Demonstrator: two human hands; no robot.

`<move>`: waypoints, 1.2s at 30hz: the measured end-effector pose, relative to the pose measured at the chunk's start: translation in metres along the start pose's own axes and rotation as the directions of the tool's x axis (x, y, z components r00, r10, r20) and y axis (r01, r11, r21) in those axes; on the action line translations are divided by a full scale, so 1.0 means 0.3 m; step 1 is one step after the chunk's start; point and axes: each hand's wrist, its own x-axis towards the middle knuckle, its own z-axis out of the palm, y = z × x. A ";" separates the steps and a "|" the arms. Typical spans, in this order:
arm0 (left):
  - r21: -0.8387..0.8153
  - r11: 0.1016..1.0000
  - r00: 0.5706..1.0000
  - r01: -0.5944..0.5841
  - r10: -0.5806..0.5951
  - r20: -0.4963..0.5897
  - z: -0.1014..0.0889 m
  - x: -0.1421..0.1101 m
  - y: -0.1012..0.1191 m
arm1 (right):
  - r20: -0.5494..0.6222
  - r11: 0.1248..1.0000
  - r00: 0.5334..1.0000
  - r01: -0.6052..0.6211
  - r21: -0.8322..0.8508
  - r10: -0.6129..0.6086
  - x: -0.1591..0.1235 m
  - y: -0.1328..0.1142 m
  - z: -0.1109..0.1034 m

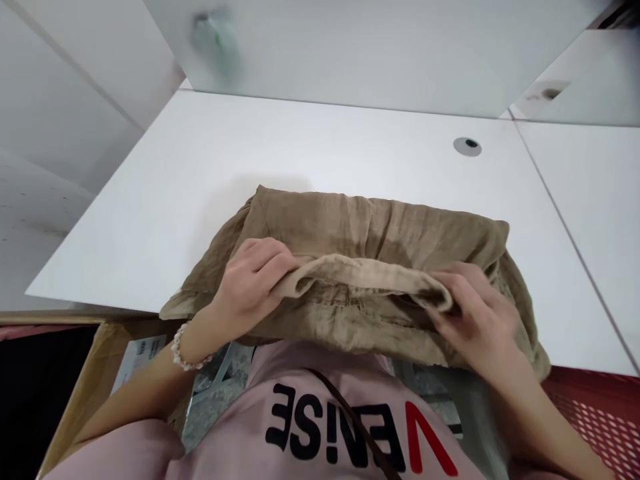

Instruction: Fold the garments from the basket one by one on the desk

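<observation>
Gripping: left hand point(250, 283) and right hand point(473, 313) both closed, fingers curled around the rolled edge point(360, 275) of a tan linen garment point(370, 227)
Lying: garment along the near edge of the white worktop point(250, 153), draping past it at both ends
Wrist: beaded bracelet point(183, 347) on the left

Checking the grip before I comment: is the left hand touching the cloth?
Touching. The head view shows the left hand curled over the folded edge of the cloth.
</observation>
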 end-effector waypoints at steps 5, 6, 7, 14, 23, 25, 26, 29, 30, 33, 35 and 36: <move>0.133 0.984 0.986 -0.115 0.129 -0.104 -0.002 -0.105 0.059 | -0.103 0.991 0.991 0.070 -0.110 -0.082 -0.102 -0.086 -0.006; 0.153 0.981 0.990 -0.122 0.131 -0.050 0.010 -0.137 0.067 | -0.060 0.992 0.996 0.066 -0.105 -0.073 -0.136 -0.090 0.017; 0.169 0.978 0.992 -0.124 0.123 0.015 0.025 -0.170 0.074 | -0.003 0.994 0.998 0.055 -0.091 -0.055 -0.170 -0.092 0.043; 0.051 0.998 0.955 0.026 -0.040 0.295 0.089 -0.340 0.075 | 0.148 0.998 0.987 -0.061 -0.026 0.064 -0.325 -0.098 0.168; -0.332 0.893 0.925 0.305 -0.194 0.328 0.038 -0.222 0.125 | -0.034 0.982 0.991 -0.123 0.146 0.129 -0.190 -0.180 0.110; -0.241 0.940 0.920 0.240 -0.141 0.367 0.077 -0.184 0.152 | 0.027 0.996 0.997 -0.079 0.038 0.078 -0.155 -0.180 0.151; -0.195 0.962 0.903 0.193 -0.096 0.419 0.097 -0.171 0.159 | 0.091 0.998 0.994 -0.061 -0.027 0.063 -0.146 -0.169 0.175; -0.155 0.986 0.808 0.068 0.037 0.588 0.120 -0.152 0.142 | 0.269 0.987 0.961 -0.025 -0.161 0.068 -0.158 -0.093 0.223; -0.169 0.985 0.777 0.047 0.070 0.625 0.113 -0.148 0.123 | 0.297 0.983 0.952 -0.018 -0.181 0.072 -0.169 -0.060 0.221; -0.226 0.970 0.710 0.087 0.099 0.697 0.066 -0.119 0.042 | 0.309 0.979 0.946 -0.031 -0.199 0.093 -0.193 0.033 0.161; -0.209 0.965 0.722 0.158 0.032 0.691 0.043 -0.080 -0.014 | 0.257 0.972 0.955 -0.089 -0.217 0.145 -0.186 0.077 0.103; -0.178 0.969 0.746 0.174 -0.012 0.666 0.042 -0.057 -0.038 | 0.227 0.966 0.959 -0.117 -0.232 0.171 -0.176 0.095 0.080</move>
